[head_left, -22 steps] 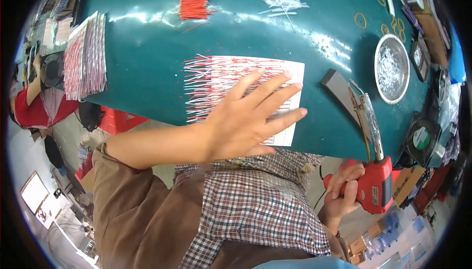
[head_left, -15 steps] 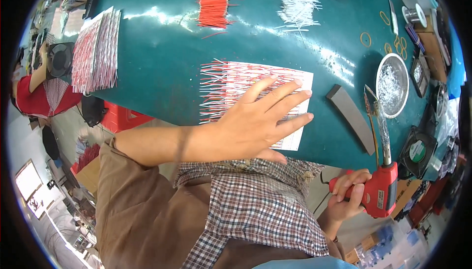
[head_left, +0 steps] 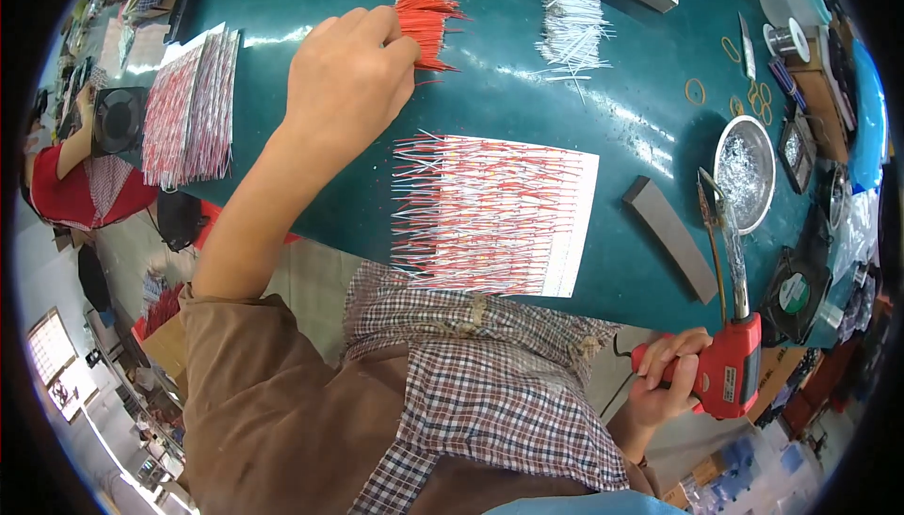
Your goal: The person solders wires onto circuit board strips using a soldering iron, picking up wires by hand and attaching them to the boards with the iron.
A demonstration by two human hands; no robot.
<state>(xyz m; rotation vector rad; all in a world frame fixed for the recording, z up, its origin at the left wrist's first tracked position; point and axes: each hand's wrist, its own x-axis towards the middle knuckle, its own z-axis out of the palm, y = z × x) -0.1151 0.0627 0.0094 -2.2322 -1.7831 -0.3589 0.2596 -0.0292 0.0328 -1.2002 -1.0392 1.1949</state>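
At the left edge of a bundle of short red wires (head_left: 426, 14), my left hand (head_left: 348, 77) has its fingers curled together onto the wires; the fingertips are partly hidden. My right hand (head_left: 670, 374) is wrapped round the handle of a red soldering gun (head_left: 730, 369), low at the right, its metal tip pointing up over the table. Between the hands lies a white sheet (head_left: 582, 223) carrying rows of red and white wires (head_left: 499, 214), whose ends stick out past its left edge. A bundle of white wires (head_left: 573, 27) lies right of the red ones.
A grey bar (head_left: 670, 237) lies right of the sheet, beside a metal bowl (head_left: 720, 162) with silvery bits. Scissors (head_left: 758, 96), rubber bands, a solder spool (head_left: 786, 40) and a small fan (head_left: 796, 291) crowd the right. Filled sheets (head_left: 193, 105) are stacked left. Another person (head_left: 89, 181) sits beyond.
My left hand has left the wired sheet, moving up and left to the red wires, its spread fingers now curled. My right hand keeps hold of the soldering gun. The view has shifted slightly.
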